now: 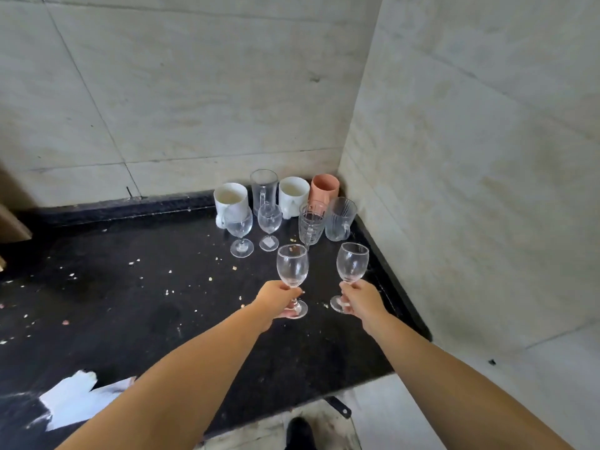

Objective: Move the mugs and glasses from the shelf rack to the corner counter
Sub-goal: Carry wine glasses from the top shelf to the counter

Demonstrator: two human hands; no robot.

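Observation:
My left hand (276,298) grips the stem of a clear wine glass (292,266), held upright just above the black corner counter (146,287). My right hand (360,298) holds a second wine glass (352,262) by its stem, also upright. Behind them in the corner stand two more wine glasses (239,224) (269,219), two white mugs (231,198) (293,193), a tall clear glass mug (264,186), a pink cup (324,188), a ribbed tumbler (312,222) and a ribbed glass mug (340,219). The shelf rack is out of view.
Tiled walls (470,157) close the counter at the back and right. Crumbs lie scattered over the counter. White paper scraps (78,397) lie at the front left edge. A wooden board edge (13,222) shows at the far left. A dark shoe (300,431) stands on the floor below.

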